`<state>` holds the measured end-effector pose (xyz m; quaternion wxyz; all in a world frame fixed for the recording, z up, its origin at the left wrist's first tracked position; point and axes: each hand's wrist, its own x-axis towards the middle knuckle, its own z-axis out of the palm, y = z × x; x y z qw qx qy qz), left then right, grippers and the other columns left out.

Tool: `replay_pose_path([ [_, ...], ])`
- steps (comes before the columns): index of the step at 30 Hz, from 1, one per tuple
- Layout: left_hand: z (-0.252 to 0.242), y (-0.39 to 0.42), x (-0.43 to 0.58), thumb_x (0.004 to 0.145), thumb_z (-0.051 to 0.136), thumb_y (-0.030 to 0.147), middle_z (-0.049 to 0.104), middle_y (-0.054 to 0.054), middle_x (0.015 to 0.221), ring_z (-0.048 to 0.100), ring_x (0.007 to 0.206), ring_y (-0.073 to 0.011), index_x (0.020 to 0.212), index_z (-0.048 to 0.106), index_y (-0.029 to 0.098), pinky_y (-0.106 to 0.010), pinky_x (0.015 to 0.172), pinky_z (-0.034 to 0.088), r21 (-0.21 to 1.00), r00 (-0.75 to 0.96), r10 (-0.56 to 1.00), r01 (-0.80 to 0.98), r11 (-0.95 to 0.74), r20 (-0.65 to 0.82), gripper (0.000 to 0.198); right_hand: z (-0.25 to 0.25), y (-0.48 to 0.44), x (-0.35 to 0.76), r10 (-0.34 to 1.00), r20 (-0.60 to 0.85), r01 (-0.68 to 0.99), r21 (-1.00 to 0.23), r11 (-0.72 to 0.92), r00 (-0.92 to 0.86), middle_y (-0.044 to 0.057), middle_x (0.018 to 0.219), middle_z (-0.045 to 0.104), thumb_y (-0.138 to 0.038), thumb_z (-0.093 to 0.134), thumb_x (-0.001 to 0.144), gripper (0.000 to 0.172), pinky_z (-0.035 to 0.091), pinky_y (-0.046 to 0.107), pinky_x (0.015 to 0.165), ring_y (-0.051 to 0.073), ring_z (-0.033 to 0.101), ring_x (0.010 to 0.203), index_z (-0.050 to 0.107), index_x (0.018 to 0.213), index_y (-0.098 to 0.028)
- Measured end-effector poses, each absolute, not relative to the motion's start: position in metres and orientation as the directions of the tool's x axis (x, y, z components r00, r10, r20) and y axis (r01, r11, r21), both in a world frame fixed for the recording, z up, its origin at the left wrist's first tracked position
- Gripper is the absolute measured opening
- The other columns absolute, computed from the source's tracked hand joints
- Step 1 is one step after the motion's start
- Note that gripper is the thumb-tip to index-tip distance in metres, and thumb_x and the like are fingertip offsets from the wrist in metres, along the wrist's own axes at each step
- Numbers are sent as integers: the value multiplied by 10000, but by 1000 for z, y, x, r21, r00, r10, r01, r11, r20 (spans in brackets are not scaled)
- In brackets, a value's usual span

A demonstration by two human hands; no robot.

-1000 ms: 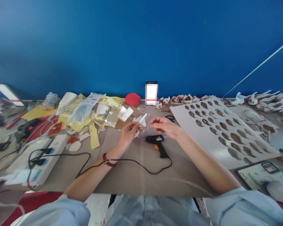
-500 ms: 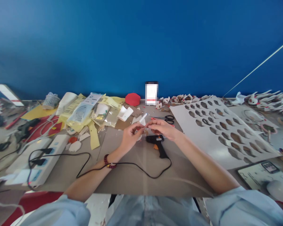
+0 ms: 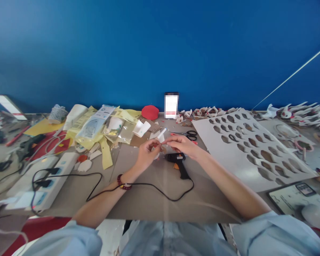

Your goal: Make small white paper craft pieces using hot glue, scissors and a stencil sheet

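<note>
My left hand (image 3: 146, 153) is closed in a pinch above the middle of the table. A small white piece (image 3: 157, 155) shows under its fingertips, partly hidden. My right hand (image 3: 183, 145) meets it from the other side, thumb and fingers pressed together; whatever they hold is too small to make out. Just below the right hand lies a black hot glue gun (image 3: 180, 165) on its side, its cord running left under my left wrist. Scissors (image 3: 191, 135) with black handles and a white pen-like stick (image 3: 161, 133) lie just beyond the hands.
On the right lies a white sheet (image 3: 229, 156) with rows of cut-out holes. Many white craft pieces (image 3: 290, 111) line the back right. Yellow paper and plastic packets (image 3: 96, 124), a red rounded object (image 3: 150, 112) and a power strip (image 3: 53, 185) occupy the left and back. A phone (image 3: 171, 106) stands against the wall.
Both hands stay almost in place. The left fingertips have shifted slightly left and the gap between the two hands looks a little wider.
</note>
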<state>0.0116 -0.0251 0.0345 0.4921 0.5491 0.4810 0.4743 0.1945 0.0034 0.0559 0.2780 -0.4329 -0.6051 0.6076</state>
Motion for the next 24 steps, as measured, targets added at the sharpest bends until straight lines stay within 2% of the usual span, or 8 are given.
replay_pose_path([
  [4, 31, -22, 12, 709, 641, 354, 643, -15, 649, 571, 499, -113, 770, 596, 150, -190, 369, 464, 998, 74, 997, 53, -25, 21, 217, 58, 4, 194, 882, -188, 142, -980, -140, -431, -18, 614, 470, -358, 586, 755, 290, 247, 227, 471, 90, 414, 574, 711, 937, -169],
  [7, 31, -22, 12, 694, 647, 356, 637, -6, 625, 536, 445, -93, 767, 589, 148, -186, 352, 449, 999, 40, 999, 53, 9, -11, 229, 61, 6, 197, 899, -188, 72, -982, -174, -396, -33, 587, 464, -352, 604, 744, 282, 250, 229, 474, 79, 388, 533, 695, 938, -169],
  [12, 33, -22, 13, 681, 667, 383, 652, -23, 644, 554, 462, -98, 794, 604, 136, -188, 364, 463, 999, 13, 999, 29, 43, -43, 279, 63, 8, 201, 874, -224, -19, -966, -257, -430, -32, 582, 487, -356, 618, 737, 274, 242, 230, 474, 70, 389, 510, 685, 920, -162],
  [18, 35, -24, 13, 688, 682, 421, 664, -33, 667, 590, 508, -116, 878, 643, 133, -193, 381, 479, 1000, 52, 998, -7, 28, -28, 347, 58, 5, 194, 846, -257, -48, -948, -315, -467, -35, 597, 452, -340, 652, 705, 261, 220, 212, 444, 69, 384, 525, 686, 891, -159],
  [24, 38, -27, 13, 697, 687, 408, 658, -41, 676, 615, 572, -136, 875, 654, 130, -192, 389, 493, 1000, 65, 998, -4, 14, -14, 332, 53, 5, 191, 844, -265, -13, -952, -306, -467, -7, 687, 496, -346, 657, 693, 276, 224, 209, 434, 74, 419, 558, 696, 896, -164],
])
